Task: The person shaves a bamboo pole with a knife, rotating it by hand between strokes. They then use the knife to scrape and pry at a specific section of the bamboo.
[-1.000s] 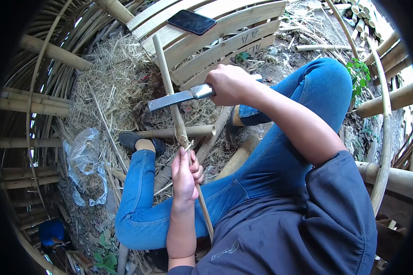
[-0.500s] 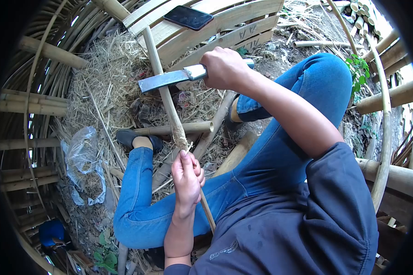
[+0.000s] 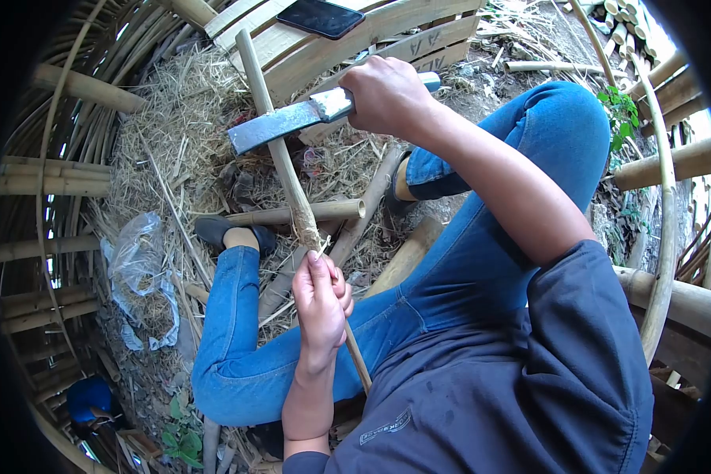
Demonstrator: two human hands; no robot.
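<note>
Right hand gripping cleaver lifted higher, left hand still clamping bamboo stick

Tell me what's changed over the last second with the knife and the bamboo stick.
The right hand has drawn the chopping knife up the bamboo stick, away from the body, toward the stick's far end. The left hand still grips the stick low down in the same place. The phone stays on the slatted bamboo panel, and the legs keep their pose.
</note>
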